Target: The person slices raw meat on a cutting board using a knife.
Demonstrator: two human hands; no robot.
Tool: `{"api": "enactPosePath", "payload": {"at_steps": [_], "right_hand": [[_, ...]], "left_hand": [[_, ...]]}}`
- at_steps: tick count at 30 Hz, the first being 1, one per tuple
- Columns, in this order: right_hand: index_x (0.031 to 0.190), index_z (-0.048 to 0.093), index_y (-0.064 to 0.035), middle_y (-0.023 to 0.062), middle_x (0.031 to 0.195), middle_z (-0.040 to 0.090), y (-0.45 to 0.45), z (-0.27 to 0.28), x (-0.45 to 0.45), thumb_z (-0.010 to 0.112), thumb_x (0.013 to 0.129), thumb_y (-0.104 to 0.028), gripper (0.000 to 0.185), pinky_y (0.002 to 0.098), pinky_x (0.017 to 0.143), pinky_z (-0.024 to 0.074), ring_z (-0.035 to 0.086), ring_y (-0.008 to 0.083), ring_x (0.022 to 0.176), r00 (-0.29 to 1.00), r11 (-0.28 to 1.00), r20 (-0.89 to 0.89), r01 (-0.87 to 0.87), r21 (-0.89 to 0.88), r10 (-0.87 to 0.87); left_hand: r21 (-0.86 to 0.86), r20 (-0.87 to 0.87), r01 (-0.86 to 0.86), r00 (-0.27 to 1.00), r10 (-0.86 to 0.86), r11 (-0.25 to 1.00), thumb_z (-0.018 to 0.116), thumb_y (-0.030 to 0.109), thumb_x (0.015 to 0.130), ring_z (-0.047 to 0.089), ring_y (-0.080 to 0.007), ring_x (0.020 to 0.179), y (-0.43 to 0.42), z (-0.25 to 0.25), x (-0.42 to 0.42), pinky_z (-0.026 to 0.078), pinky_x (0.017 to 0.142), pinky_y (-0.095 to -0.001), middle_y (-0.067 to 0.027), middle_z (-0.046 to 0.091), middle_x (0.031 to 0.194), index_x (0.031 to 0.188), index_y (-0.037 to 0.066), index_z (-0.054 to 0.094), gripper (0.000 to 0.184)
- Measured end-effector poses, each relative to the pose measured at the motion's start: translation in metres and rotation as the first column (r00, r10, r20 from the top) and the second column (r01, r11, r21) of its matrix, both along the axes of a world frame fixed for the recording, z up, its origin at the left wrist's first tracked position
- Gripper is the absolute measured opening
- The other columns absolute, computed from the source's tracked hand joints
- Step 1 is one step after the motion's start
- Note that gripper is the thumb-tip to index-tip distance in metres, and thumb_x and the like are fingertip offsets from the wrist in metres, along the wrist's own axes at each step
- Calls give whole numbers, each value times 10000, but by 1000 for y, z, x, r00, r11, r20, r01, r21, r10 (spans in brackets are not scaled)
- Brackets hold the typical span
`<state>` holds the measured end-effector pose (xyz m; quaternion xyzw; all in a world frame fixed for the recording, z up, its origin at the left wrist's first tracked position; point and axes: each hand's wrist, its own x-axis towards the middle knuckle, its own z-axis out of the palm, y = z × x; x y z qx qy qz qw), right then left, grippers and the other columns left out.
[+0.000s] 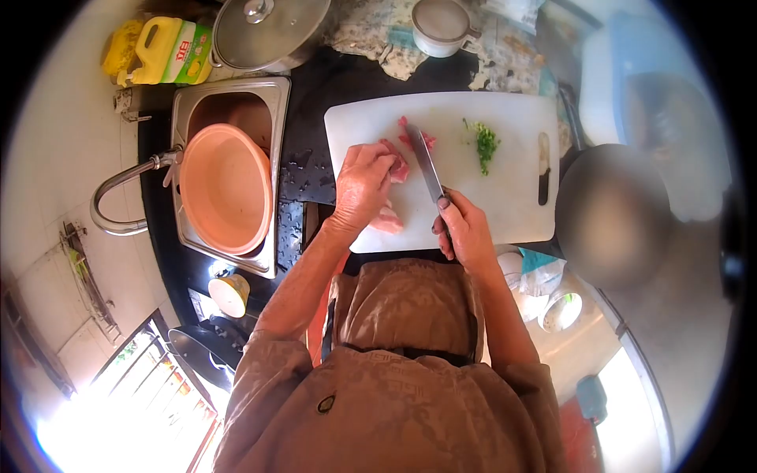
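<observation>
A white cutting board (473,221) lies on the dark counter in front of me. My left hand (364,180) is closed over a piece of raw meat (399,167), its fingertips pressing on it. In my right hand (464,222) is a kitchen knife (426,162), its handle gripped and its blade slanting up and left beside the meat. Small cut bits of meat (428,140) lie around the blade's tip. Another pale pink chunk of meat (386,221) rests below my left hand. Chopped green herbs (484,147) form a small pile to the right of the knife.
At left, an orange basin (225,189) sits in the steel sink (280,118) under a curved faucet (118,229). A lidded pot (272,31), a yellow jug (162,51) and a small lidded pot (441,27) stand behind. A blurred round dark shape (615,217) is at right.
</observation>
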<state>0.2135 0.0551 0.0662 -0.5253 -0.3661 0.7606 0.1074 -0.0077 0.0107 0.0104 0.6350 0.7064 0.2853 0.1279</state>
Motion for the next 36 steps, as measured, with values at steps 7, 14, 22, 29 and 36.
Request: {"api": "enactPosePath", "payload": {"at_steps": [7, 14, 22, 29, 36], "right_hand": [[1403, 611, -9, 65, 736, 605, -18, -1, -3, 611, 1032, -285, 463, 273, 454, 417, 496, 90, 469, 993, 987, 77, -100, 127, 90], [1397, 616, -12, 63, 727, 596, -10, -3, 0, 609, 1029, -281, 456, 281, 427, 397, 496, 102, 448, 998, 997, 45, -54, 63, 51], [1393, 616, -6, 63, 730, 597, -14, 0, 0, 605, 1024, -305, 475, 282, 416, 386, 500, 102, 450, 998, 997, 46, -42, 59, 39], [1380, 621, -16, 67, 730, 589, -13, 2, -2, 618, 1018, -290, 454, 274, 444, 409, 498, 86, 470, 995, 995, 79, -71, 72, 65], [1382, 594, -22, 253, 938, 705, -45, 4, -3, 640, 1014, -299, 463, 505, 742, 534, 685, 440, 825, 890, 700, 422, -413, 583, 173]], "left_hand": [[-45, -20, 157, 987, -158, 987, 727, 2, 748, 625, -337, 1092, -2, 8, -7, 562, 892, -419, -60, 662, 1155, 1026, 104, 732, 296], [-36, -162, 295, 941, -297, 955, 749, 24, 704, 608, -325, 1119, 9, 1, -23, 574, 861, -422, -62, 639, 1193, 1064, 111, 681, 377], [-190, -69, -119, 992, 107, 975, 785, 78, 746, 623, -343, 1018, 8, 9, 7, 574, 825, -441, -99, 615, 1066, 1038, 96, 636, 329], [-56, -53, 87, 995, -90, 995, 753, 45, 750, 621, -333, 1063, 2, 14, 1, 525, 908, -467, -90, 661, 1143, 1031, 87, 700, 289], [4, -98, 190, 977, -188, 982, 717, 53, 657, 610, -335, 1143, -8, -14, -5, 509, 938, -455, -102, 657, 1161, 923, 49, 741, 266]]}}
